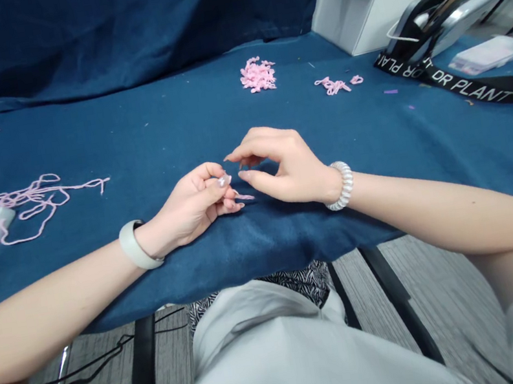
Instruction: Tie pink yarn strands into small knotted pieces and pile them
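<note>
The left hand (189, 206) pinches a small clear piece (224, 180) between thumb and fingertips, a pink strand (245, 197) trailing from it, above the blue cloth (128, 128); the right hand (277, 169) hovers just beside, its grip narrow and empty.

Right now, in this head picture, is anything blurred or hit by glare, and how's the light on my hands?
In the head view, light is soft and even, with faint shadows under the left hand and right hand, both sharp; glare shines on the glossy bag at upper right, where the corner falls dark and the wide lens bends the edges.
</note>
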Demonstrator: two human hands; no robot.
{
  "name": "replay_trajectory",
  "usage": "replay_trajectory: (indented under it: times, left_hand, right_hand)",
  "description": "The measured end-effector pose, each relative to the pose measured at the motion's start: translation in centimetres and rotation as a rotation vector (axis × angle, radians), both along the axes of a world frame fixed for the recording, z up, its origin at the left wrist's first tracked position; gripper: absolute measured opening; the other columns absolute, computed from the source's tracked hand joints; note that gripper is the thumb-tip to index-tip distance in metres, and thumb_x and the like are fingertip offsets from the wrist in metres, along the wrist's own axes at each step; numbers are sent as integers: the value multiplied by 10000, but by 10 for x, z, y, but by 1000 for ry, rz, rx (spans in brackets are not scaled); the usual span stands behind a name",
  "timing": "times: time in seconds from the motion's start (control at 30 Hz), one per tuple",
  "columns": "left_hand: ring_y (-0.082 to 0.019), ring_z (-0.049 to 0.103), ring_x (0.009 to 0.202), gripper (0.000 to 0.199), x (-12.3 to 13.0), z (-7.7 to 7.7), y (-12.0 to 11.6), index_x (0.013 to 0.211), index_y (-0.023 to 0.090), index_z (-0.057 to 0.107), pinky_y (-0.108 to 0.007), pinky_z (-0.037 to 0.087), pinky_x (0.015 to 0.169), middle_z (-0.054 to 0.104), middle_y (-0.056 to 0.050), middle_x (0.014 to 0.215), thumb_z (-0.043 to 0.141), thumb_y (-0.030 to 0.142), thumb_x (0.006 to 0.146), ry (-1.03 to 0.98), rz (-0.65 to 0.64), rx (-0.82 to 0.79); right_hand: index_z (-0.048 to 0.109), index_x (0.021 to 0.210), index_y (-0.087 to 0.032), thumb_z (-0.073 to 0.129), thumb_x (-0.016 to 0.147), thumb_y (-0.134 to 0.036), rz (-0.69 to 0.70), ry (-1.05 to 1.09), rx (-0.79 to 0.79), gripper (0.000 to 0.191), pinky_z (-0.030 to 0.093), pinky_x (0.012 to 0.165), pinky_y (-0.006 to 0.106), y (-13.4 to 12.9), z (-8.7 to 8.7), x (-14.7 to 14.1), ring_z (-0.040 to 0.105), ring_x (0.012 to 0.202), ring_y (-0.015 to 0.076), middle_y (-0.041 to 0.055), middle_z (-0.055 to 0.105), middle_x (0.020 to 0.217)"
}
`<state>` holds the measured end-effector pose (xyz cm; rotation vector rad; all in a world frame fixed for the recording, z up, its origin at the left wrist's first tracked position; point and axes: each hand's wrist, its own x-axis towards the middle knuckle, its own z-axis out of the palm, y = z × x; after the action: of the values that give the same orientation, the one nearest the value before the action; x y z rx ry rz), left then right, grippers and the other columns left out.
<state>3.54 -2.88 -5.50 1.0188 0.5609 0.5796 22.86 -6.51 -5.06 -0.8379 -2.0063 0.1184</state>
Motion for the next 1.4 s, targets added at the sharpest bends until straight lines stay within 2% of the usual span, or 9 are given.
replay_trajectory:
  times: [0.23, 0.5, 0.67, 0.73, 0.87, 1.0, 1.07, 1.23, 1.4]
  left_hand:
    - [-64, 597, 488, 400, 1, 3, -2, 895, 148, 497, -228, 589, 605, 652, 26, 626, 819, 246, 679, 25, 3, 3]
    - [-76, 607, 480, 478, 3, 3, -2, 907, 158, 474, -235, 587, 601, 674, 12, 618, 852, 252, 629, 23, 12, 2]
    - [-76, 618, 505, 410, 2, -1, -1, 858, 156, 476, -234, 589, 612, 674, 12, 635, 830, 217, 662, -6, 18, 0]
    - [-71, 617, 510, 408, 1, -1, -1, 845, 154, 479, -230, 591, 618, 669, 16, 629, 835, 216, 654, -12, 28, -12]
    - [-63, 617, 524, 361, 0, 1, 0, 825, 147, 501, -203, 587, 630, 654, 21, 601, 823, 198, 671, -19, 72, -45]
    - [-60, 607, 514, 238, 2, 4, 1, 778, 129, 531, -180, 577, 597, 631, 20, 583, 764, 160, 738, -27, 118, -63]
    - [-54, 595, 502, 211, 2, 4, 2, 758, 122, 539, -166, 568, 576, 625, 18, 586, 748, 149, 752, -28, 135, -70]
    - [-48, 582, 508, 217, 2, 5, 1, 749, 128, 538, -160, 559, 554, 633, 17, 622, 752, 168, 750, -24, 175, -63]
    - [-39, 557, 491, 268, 2, 6, 0, 739, 133, 514, -133, 528, 502, 625, 21, 609, 776, 186, 725, 10, 198, -60]
  right_hand:
    - [679, 960, -110, 554, 863, -183, 142, -89, -47, 174, 499, 760, 272, -1, 1, -2, 618, 810, 133, 72, 681, 874]
    - [707, 774, -113, 579, 813, -139, 58, 6, -99, 137, 461, 667, 238, -5, 2, -7, 612, 677, 114, 47, 690, 737]
    - [686, 722, -108, 595, 767, -123, -3, 86, -266, 103, 421, 636, 225, -5, 0, -13, 567, 640, 96, 26, 652, 692]
    - [659, 787, -105, 593, 765, -144, -4, 135, -372, 80, 422, 635, 222, -4, -1, -13, 555, 645, 92, 21, 641, 726]
    - [605, 924, -101, 621, 783, -264, 5, 99, -528, 216, 419, 634, 233, -3, 1, -8, 535, 658, 97, 32, 629, 797]
    - [640, 796, -108, 589, 838, -313, 106, -165, -504, 215, 388, 663, 249, -3, 3, -3, 520, 678, 108, 40, 619, 766]
    - [634, 750, -106, 572, 862, -334, 141, -213, -480, 262, 368, 651, 247, -4, 2, -4, 503, 666, 102, 42, 610, 766]
    - [624, 696, -109, 535, 910, -348, 162, -147, -506, 333, 334, 618, 230, -2, -2, -8, 474, 626, 82, 15, 573, 711]
    - [669, 742, -95, 523, 909, -310, 140, -35, -584, 309, 367, 645, 228, 1, 1, -4, 504, 652, 85, 24, 608, 722]
